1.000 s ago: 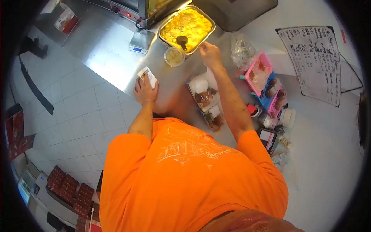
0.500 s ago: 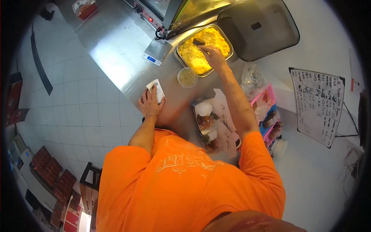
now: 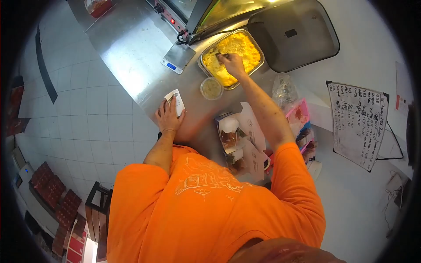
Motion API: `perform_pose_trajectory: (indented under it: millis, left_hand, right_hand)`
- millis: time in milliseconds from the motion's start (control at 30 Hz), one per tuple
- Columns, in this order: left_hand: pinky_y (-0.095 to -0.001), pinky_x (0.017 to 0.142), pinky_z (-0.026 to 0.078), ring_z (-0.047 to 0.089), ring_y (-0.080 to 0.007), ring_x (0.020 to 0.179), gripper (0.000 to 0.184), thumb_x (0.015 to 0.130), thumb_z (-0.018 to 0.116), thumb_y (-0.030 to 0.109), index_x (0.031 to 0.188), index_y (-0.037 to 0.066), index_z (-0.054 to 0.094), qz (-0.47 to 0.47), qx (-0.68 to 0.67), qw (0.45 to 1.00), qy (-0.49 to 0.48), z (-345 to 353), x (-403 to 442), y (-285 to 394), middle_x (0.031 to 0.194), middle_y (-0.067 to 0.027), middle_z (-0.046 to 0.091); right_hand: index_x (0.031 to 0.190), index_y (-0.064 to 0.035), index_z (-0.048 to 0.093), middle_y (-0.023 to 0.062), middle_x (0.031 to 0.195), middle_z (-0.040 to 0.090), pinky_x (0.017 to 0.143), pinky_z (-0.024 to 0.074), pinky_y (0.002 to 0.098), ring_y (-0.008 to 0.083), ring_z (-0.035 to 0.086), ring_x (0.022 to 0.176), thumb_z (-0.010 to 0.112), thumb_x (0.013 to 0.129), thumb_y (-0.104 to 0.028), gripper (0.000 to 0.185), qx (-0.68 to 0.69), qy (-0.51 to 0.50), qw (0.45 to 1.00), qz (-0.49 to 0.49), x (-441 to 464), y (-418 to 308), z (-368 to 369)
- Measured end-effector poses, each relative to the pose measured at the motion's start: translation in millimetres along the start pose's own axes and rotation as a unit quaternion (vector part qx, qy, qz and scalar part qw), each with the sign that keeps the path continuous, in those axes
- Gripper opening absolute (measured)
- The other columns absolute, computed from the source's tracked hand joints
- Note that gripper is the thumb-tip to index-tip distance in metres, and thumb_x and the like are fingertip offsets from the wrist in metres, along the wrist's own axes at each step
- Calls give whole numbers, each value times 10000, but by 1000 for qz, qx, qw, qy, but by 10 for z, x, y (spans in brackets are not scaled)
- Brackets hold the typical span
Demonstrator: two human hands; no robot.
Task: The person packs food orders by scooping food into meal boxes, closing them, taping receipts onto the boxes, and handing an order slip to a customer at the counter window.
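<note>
My right hand [image 3: 233, 64] is closed on a small dark utensil [image 3: 222, 55], possibly a scoop or spatula. It works in yellow, crumbly food [image 3: 237, 46] that fills a rectangular metal tray [image 3: 262, 56]. My left hand [image 3: 168, 117] grips a small white paper packet [image 3: 177, 101] with dark print, low over the steel counter. Between the packet and the tray stands a round clear tub [image 3: 212, 88] with pale greenish contents. A digital scale [image 3: 178, 58] with a lit blue display lies left of the tray.
Two open food boxes [image 3: 232, 136] with rice and other food sit by my right forearm. A grey lid [image 3: 294, 37] lies beyond the tray, near a glass-sided appliance [image 3: 177, 22]. Pink containers [image 3: 299, 115], a plastic bag [image 3: 285, 90] and a whiteboard [image 3: 357, 127] are at right.
My right hand has shifted left and slightly down within the tray, bringing the dark utensil nearer its left side. My left hand stays at the packet.
</note>
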State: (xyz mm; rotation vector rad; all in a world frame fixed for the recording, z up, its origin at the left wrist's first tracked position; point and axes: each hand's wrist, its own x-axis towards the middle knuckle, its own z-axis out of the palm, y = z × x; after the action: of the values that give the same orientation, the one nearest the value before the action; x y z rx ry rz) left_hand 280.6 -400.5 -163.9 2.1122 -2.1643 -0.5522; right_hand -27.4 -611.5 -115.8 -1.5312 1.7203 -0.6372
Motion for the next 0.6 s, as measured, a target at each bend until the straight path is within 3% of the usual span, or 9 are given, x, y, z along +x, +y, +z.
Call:
perform_pose_trajectory:
  millis: [67, 100, 200, 233, 333, 367, 467, 500, 600]
  left_hand:
    - [-502, 1104, 247, 324, -250, 1434, 790, 892, 597, 599, 1559, 240, 371, -1, 0, 1000, 1, -3, -1, -4, 1471, -98, 476]
    - [-502, 1103, 249, 325, -249, 1433, 791, 892, 598, 599, 1559, 240, 371, -1, 1, 1000, 1, 8, -1, -9, 1472, -96, 474]
    - [-503, 1102, 256, 324, -247, 1434, 787, 889, 604, 596, 1555, 241, 380, -2, -4, 1000, 1, -21, 1, 2, 1472, -86, 471]
    - [-503, 1101, 259, 323, -247, 1434, 785, 888, 607, 594, 1553, 241, 385, -2, -8, 1000, 0, -35, -6, 6, 1472, -82, 471]
    - [-500, 1096, 268, 328, -246, 1431, 780, 883, 618, 587, 1547, 242, 398, -3, -4, 1000, 10, -56, -13, 15, 1464, -73, 478]
    - [-500, 1095, 270, 331, -246, 1429, 778, 883, 621, 583, 1546, 241, 401, -2, -10, 1000, 9, -72, -12, 11, 1463, -72, 479]
    - [-502, 1094, 276, 337, -249, 1426, 773, 882, 628, 574, 1543, 239, 406, -1, -24, 1000, 14, -103, -8, -7, 1461, -68, 484]
    - [-504, 1096, 277, 338, -250, 1426, 774, 880, 630, 572, 1542, 238, 407, 0, -26, 999, 18, -93, -11, -11, 1461, -67, 485]
    - [-512, 1103, 277, 337, -253, 1428, 771, 881, 627, 573, 1539, 236, 409, 3, -20, 999, 32, -60, -32, -11, 1462, -68, 486]
  right_hand:
    - [994, 81, 730, 181, 893, 762, 649, 565, 327, 257, 762, 826, 706, 926, -194, 284, 187, 113, 969, 114, -8, -24, 85]
    - [1064, 150, 658, 230, 934, 740, 676, 596, 321, 277, 759, 893, 663, 953, -126, 297, 249, 142, 944, 165, -35, -52, 109]
    - [1210, 164, 554, 312, 1081, 690, 755, 635, 357, 369, 746, 904, 608, 973, -81, 345, 457, 210, 825, 259, -46, -254, 266]
    - [1296, 178, 463, 360, 1195, 621, 865, 637, 409, 424, 720, 974, 546, 997, -39, 378, 482, 186, 812, 270, -72, -323, 260]
    - [1292, 167, 480, 363, 1269, 578, 931, 610, 404, 418, 690, 1068, 539, 1014, -53, 358, 558, 215, 737, 315, -82, -359, 283]
    - [1326, 147, 466, 354, 1329, 540, 997, 578, 413, 417, 630, 1182, 523, 1034, -77, 372, 590, 202, 719, 307, -115, -262, 265]
    - [1337, 117, 461, 318, 1342, 535, 1025, 563, 408, 401, 610, 1199, 515, 1045, -101, 369, 623, 193, 709, 269, -177, 63, 188]
    - [1266, 87, 497, 282, 1249, 600, 1015, 572, 414, 363, 630, 1149, 507, 1051, -95, 283, 643, 184, 698, 255, -251, 115, 92]
    - [1232, 76, 521, 277, 1226, 615, 1006, 575, 417, 365, 639, 1135, 543, 1036, -90, 258, 679, 221, 657, 242, -571, 206, -218]
